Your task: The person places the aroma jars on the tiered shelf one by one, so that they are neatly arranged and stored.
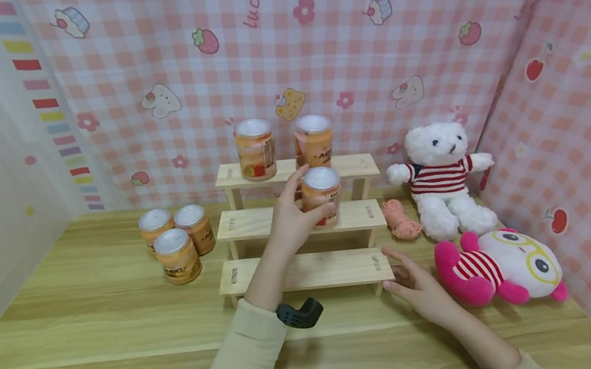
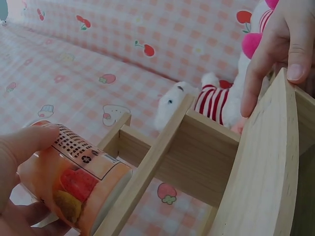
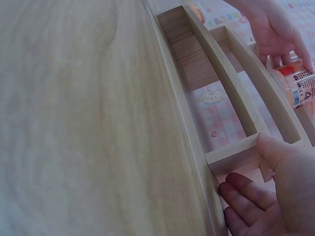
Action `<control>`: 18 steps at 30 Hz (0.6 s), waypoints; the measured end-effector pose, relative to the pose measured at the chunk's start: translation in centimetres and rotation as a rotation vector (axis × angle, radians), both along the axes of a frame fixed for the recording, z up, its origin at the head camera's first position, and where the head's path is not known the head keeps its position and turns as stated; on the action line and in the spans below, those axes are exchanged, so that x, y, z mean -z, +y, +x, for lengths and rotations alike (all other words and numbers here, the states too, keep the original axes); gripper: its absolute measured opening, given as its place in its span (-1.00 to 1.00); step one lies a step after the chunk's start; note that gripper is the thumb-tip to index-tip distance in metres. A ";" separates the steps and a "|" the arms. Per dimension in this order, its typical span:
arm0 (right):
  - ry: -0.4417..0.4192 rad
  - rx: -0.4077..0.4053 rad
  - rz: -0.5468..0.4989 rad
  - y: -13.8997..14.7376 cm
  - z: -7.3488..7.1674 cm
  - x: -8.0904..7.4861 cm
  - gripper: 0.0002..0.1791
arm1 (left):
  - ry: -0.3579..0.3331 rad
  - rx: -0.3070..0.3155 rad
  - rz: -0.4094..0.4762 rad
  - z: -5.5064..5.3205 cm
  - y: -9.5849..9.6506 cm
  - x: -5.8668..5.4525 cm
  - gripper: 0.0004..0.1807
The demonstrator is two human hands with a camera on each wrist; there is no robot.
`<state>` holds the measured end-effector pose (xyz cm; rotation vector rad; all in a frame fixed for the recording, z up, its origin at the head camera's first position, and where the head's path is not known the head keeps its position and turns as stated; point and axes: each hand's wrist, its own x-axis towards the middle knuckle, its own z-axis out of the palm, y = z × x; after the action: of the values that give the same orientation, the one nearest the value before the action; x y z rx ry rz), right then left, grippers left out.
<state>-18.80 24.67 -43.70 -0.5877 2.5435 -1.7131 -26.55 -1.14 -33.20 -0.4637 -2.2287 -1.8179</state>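
Note:
A three-step wooden stand (image 1: 317, 271) is in front of me. My left hand (image 1: 291, 220) holds an orange can (image 1: 323, 194) with a silvery lid, thumb across its front and fingers round its far side. The can is upright, its base right at the middle step. In the left wrist view, the can (image 2: 81, 182) shows fruit pictures and a printed label. My right hand (image 1: 422, 293) grips the right end of the lowest step, thumb at the front corner, index finger reaching to the back. Lower fingers (image 3: 248, 196) curl beside the stand's leg in the right wrist view.
Two similar cans (image 1: 256, 150) (image 1: 318, 142) stand on the top step. A cluster of three cans (image 1: 178, 257) is on the table left of the stand. To the right are pink yarn (image 1: 402, 219), a white teddy bear (image 1: 441, 179) and a pink plush toy (image 1: 505, 267).

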 end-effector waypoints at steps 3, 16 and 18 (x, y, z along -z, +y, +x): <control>-0.005 0.001 -0.001 0.0 0.0 0.0 -0.31 | -0.018 0.008 -0.003 0.1 -0.2 -0.1 -0.10; -0.011 0.000 -0.009 0.0 0.0 0.0 -0.31 | 0.015 0.045 0.030 1.4 -2.6 -1.3 -0.15; -0.012 0.001 -0.007 0.0 0.0 0.0 -0.31 | 0.010 0.045 0.014 1.7 -3.1 -1.3 -0.16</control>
<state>-18.82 24.63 -43.67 -0.5748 2.5314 -1.7216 -24.83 -4.23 -31.90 -0.5235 -2.2152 -1.8482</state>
